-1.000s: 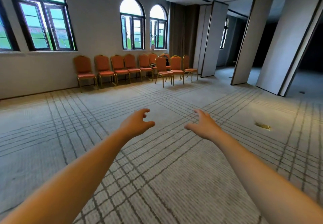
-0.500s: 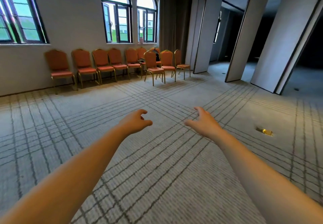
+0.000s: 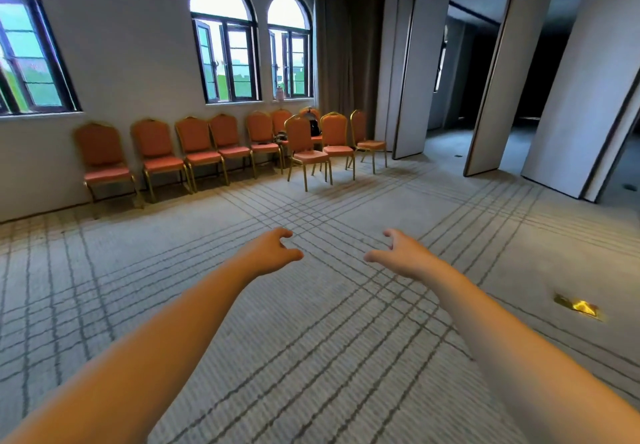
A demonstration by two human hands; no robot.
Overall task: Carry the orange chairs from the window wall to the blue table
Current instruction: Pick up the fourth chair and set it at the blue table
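- Empty, fingers loosely curled and apart: left hand [image 3: 268,253] and right hand [image 3: 401,253], well short of the window wall [image 3: 131,62].
- Best, I judge: walk up, then grip one chair by backrest and seat.
- Count: about ten orange chairs [image 3: 304,145], seven against that wall and three just out from it.
- No blue table is in view.

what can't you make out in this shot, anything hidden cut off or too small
Blue table: nowhere in the head view, outside the frame.
Back chairs: head view, partly hidden by the front chairs; count unclear.
Dark item among them: too small to identify.
Small object on the sill: too small to tell.
Room beyond the partitions: too dark.
Left window: cut off by the left edge.
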